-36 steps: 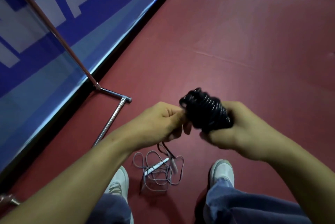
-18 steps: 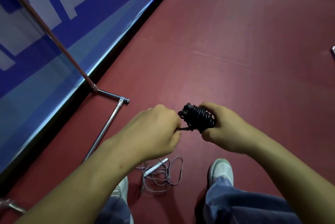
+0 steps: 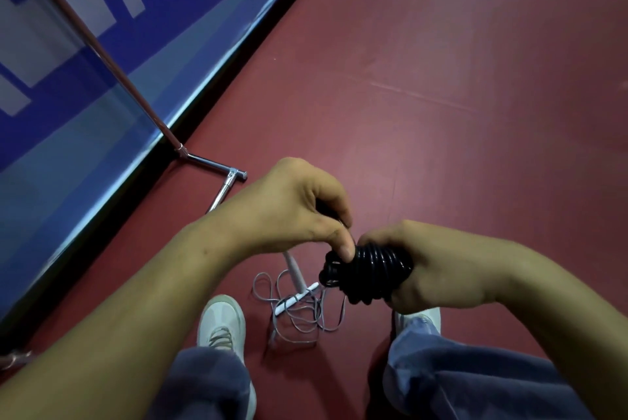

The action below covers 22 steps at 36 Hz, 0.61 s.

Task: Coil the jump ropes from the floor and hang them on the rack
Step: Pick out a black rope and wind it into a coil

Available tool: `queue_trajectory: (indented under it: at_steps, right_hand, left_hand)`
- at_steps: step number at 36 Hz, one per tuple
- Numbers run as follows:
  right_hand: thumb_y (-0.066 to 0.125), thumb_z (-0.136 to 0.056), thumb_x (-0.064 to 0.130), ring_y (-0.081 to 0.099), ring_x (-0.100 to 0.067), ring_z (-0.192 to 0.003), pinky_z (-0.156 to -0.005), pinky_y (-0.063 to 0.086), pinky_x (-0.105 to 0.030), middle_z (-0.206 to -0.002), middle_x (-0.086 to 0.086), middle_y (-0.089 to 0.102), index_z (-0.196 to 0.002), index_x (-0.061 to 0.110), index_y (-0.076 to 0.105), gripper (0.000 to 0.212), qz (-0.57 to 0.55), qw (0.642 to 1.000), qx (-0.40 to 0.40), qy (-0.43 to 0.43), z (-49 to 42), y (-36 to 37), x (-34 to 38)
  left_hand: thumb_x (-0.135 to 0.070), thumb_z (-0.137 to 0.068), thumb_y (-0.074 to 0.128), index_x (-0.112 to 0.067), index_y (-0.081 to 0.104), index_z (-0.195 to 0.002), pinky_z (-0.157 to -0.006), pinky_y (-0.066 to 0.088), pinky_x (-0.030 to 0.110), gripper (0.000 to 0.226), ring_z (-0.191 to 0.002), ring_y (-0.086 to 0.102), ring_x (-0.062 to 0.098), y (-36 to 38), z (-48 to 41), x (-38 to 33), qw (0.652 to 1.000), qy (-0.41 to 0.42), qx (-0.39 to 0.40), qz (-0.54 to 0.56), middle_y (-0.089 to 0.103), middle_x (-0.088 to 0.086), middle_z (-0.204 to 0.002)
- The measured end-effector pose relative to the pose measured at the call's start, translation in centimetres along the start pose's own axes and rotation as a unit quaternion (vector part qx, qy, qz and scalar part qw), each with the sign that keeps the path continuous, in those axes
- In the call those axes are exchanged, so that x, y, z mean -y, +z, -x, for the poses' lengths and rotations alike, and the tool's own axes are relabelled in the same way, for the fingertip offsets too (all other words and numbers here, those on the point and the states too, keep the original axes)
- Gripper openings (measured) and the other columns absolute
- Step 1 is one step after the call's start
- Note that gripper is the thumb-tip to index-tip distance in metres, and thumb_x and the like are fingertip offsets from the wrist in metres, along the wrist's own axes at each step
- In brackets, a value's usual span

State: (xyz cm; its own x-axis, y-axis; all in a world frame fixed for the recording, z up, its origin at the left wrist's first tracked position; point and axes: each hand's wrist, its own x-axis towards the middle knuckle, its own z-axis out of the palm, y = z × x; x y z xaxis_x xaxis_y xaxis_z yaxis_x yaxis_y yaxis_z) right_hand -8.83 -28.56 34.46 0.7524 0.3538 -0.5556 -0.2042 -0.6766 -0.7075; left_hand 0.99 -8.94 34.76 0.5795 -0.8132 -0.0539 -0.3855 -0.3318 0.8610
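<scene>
A black jump rope (image 3: pixel 368 272) is wound into a tight bundle, and my right hand (image 3: pixel 438 266) grips it from the right. My left hand (image 3: pixel 292 209) has its fingers curled and pinches the rope's end at the bundle's upper left. A grey jump rope with white handles (image 3: pixel 299 297) lies in a loose tangle on the red floor between my shoes. The rack's metal pole (image 3: pixel 102 56) slants down from the upper left to its chrome foot (image 3: pixel 221 175), left of my hands.
A blue and white banner wall (image 3: pixel 85 97) runs along the left side. My white shoes (image 3: pixel 222 321) and blue jeans stand at the bottom. Another rack foot (image 3: pixel 13 360) shows at the lower left edge. Red floor (image 3: pixel 458 80) stretches away to the right.
Both hands dropped lower in view and the bundle turned in my right hand. My left hand rose above the bundle, carrying the rope's end over it.
</scene>
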Motion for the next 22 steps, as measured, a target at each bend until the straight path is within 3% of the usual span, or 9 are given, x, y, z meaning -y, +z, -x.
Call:
queue_trajectory:
  at_steps: [3,6,9,11,15,17,20,22]
  right_hand:
    - [0.069,-0.073,-0.004,0.062,-0.021,-0.068,-0.06,0.052,-0.048,-0.09,-0.018,0.07,-0.1,0.021,0.069,0.037,-0.054,0.998,0.014,-0.031,0.6,0.2,0.6]
    - [0.068,-0.073,-0.01,0.056,-0.016,-0.065,-0.055,0.045,-0.041,-0.084,-0.024,0.065,-0.098,0.011,0.068,0.033,-0.103,0.993,0.003,-0.065,0.9,0.1,1.0]
    - [0.069,-0.075,-0.011,0.056,-0.022,-0.07,-0.058,0.048,-0.053,-0.089,-0.029,0.065,-0.102,0.007,0.067,0.033,-0.142,0.984,-0.043,-0.098,0.6,-0.1,1.3]
    - [0.07,-0.073,-0.006,0.058,-0.026,-0.072,-0.06,0.049,-0.055,-0.093,-0.031,0.065,-0.104,0.005,0.066,0.033,-0.169,0.976,-0.081,-0.113,0.3,-0.2,1.4]
    - [0.072,-0.078,-0.006,0.05,-0.015,-0.058,-0.05,0.041,-0.031,-0.071,-0.011,0.057,-0.101,0.003,0.064,0.027,-0.211,0.96,-0.135,-0.122,0.2,-0.3,1.4]
    - [0.074,-0.077,-0.002,0.049,-0.013,-0.056,-0.05,0.04,-0.03,-0.069,-0.004,0.056,-0.098,0.005,0.064,0.025,-0.206,0.961,-0.149,-0.111,0.3,-0.3,1.3]
    - [0.07,-0.069,0.007,0.049,-0.012,-0.056,-0.05,0.04,-0.032,-0.069,-0.003,0.057,-0.1,0.003,0.061,0.032,-0.198,0.955,-0.199,-0.097,0.1,-0.4,1.1]
    - [0.071,-0.067,0.008,0.05,-0.015,-0.055,-0.048,0.04,-0.033,-0.069,-0.005,0.057,-0.11,0.008,0.057,0.045,-0.225,0.94,-0.241,-0.09,0.0,-0.7,1.0]
  left_hand:
    - [0.001,-0.064,0.086,-0.006,0.078,-0.075,-0.062,0.05,0.026,0.015,-0.061,0.064,0.012,0.1,0.0,0.8,0.989,-0.054,0.037,0.135,0.072,0.005,-0.063]
    - [-0.018,-0.067,0.087,-0.01,0.077,-0.074,-0.061,0.043,0.032,0.014,-0.063,0.056,0.021,0.6,0.1,1.4,0.976,-0.055,0.029,0.206,0.066,0.019,-0.063]
    - [-0.022,-0.075,0.074,-0.008,0.065,-0.072,-0.045,0.038,0.015,0.017,-0.045,0.05,0.007,1.4,-0.3,1.0,0.945,-0.081,-0.013,0.316,0.06,-0.002,-0.054]
    - [-0.014,-0.086,0.068,-0.013,0.061,-0.073,-0.043,0.036,0.015,0.014,-0.045,0.048,0.005,2.0,-0.7,0.6,0.937,-0.092,-0.043,0.335,0.057,-0.006,-0.055]
    - [0.014,-0.082,0.056,-0.017,0.065,-0.079,-0.051,0.031,0.025,0.032,-0.058,0.045,0.018,2.7,-1.2,0.5,0.94,-0.095,-0.1,0.313,0.055,0.008,-0.068]
    - [0.015,-0.084,0.049,-0.012,0.062,-0.08,-0.049,0.028,0.025,0.031,-0.056,0.042,0.017,2.9,-1.2,0.4,0.94,-0.109,-0.108,0.305,0.051,0.011,-0.066]
    - [0.004,-0.099,0.047,-0.002,0.057,-0.082,-0.044,0.028,0.023,0.021,-0.044,0.035,0.015,3.2,-0.9,0.5,0.933,-0.126,-0.103,0.32,0.048,0.005,-0.052]
    - [-0.025,-0.104,0.051,-0.007,0.055,-0.081,-0.044,0.031,0.023,0.03,-0.041,0.036,0.013,3.3,-0.6,0.5,0.932,-0.122,-0.097,0.326,0.05,0.002,-0.051]
